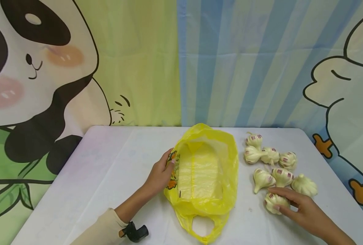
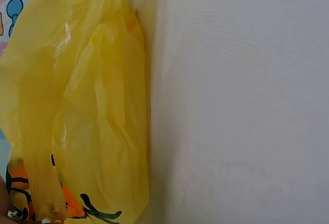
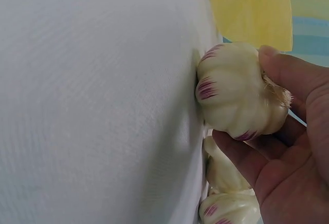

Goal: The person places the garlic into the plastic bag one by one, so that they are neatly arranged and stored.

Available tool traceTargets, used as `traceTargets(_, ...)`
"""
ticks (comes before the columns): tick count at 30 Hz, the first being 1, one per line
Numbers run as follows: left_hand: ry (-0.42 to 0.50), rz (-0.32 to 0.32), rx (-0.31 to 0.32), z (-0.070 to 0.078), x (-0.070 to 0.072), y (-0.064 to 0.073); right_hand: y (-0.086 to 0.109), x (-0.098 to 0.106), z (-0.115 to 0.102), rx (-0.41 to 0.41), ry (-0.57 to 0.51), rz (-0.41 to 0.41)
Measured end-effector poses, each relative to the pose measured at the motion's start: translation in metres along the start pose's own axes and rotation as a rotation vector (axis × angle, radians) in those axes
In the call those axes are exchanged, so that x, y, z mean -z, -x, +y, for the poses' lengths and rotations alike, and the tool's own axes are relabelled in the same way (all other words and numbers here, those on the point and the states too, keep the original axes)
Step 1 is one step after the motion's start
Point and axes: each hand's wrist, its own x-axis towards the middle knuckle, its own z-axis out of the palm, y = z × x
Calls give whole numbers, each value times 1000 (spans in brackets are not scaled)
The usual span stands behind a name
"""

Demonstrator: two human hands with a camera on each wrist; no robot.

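Observation:
A yellow plastic bag [image 1: 199,204] stands with its mouth spread wide, its inside showing in the head view. My left hand [image 1: 160,172] grips the bag's left rim, beside the orange and black print. In the left wrist view the bag's crumpled side [image 2: 103,106] fills the left part. With thumb and fingers my right hand [image 1: 303,207] holds a garlic bulb [image 3: 231,90], whitish with purple streaks, low at the table's surface. Just beyond that hand lie several more garlic bulbs [image 1: 262,179], close together to the right of the bag.
A white cloth covers the table [image 1: 114,156]. More garlic bulbs [image 1: 253,154] lie farther back on the right. Behind the table hangs a printed curtain [image 1: 230,61] with a cartoon panda on the left. A black strap device [image 1: 135,233] sits on the left wrist.

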Motion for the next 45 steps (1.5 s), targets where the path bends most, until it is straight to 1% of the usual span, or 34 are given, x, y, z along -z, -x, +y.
traceTargets(3, 5, 4, -11, -1, 1, 1, 0, 1, -2, 10, 18, 18)
traceTargets(8, 0, 20, -29, -3, 3, 1, -2, 5, -7, -6, 56, 32)
traceTargets(14, 3, 15, -37, -3, 3, 3, -6, 10, -18, -19, 60, 24)
traceTargets(16, 7, 18, -47, -3, 2, 3, -8, 11, -20, -11, 56, 20)
traceTargets(22, 13, 28, -39, -2, 1, 4, -12, 14, -29, 27, 41, 23)
traceTargets(24, 7, 38, -34, -1, 2, 4, -12, 18, -31, 35, 47, 43)
traceTargets(30, -30, 77, -38, 1, 1, 2, -10, 32, -36, 71, 73, 136)
traceTargets(34, 2, 85, -39, 2, -2, 1, -11, 37, -41, 89, 59, 159)
traceTargets(40, 59, 73, -30, 1, -6, 1, -20, 34, -52, 135, -7, 155)
traceTargets(45, 62, 78, -38, 1, -7, 1, -28, 32, -60, 140, -12, 163)
